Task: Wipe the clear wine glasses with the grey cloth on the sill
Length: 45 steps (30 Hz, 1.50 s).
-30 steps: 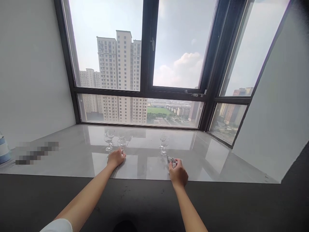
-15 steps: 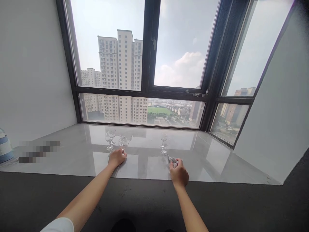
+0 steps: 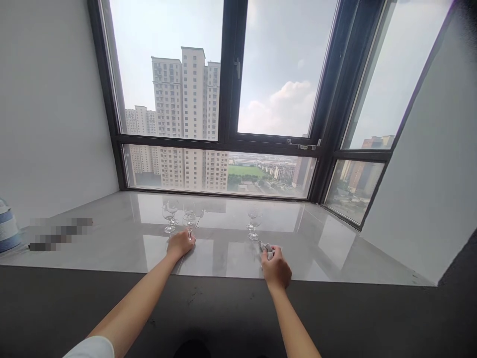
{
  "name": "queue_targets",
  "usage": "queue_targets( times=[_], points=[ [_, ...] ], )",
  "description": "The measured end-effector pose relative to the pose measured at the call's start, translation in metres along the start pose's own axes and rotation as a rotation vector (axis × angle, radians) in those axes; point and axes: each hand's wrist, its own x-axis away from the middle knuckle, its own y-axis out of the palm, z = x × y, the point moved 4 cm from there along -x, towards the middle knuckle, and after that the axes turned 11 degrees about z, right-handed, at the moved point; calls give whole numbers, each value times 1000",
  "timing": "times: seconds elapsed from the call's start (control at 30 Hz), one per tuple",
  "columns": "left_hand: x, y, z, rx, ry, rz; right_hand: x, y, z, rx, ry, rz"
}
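Note:
My left hand (image 3: 180,244) rests on the glossy grey sill (image 3: 223,248), its fingers closed round the foot of a clear stemmed glass (image 3: 189,221). More stemmed glasses (image 3: 168,215) stand just behind and to the left of it. My right hand (image 3: 276,269) is closed on a small crumpled grey cloth (image 3: 266,247) that lies on the sill. Two further stemmed glasses (image 3: 254,220) stand a short way beyond that cloth, apart from my right hand.
A large dark-framed window (image 3: 231,99) backs the sill, with white walls at both sides. A blue-and-white striped object (image 3: 6,231) sits at the far left edge. A dark ledge (image 3: 223,308) runs along the sill's near side.
The view has shifted slightly. Both hands stay where they were, the left at the glass foot and the right on the cloth.

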Motion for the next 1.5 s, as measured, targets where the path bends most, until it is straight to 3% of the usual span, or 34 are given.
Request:
queue_targets(
  times=[1.5],
  points=[
    [0,-1,1,-5,-5,-1,0,4,3,-31,-23,30]
  ],
)
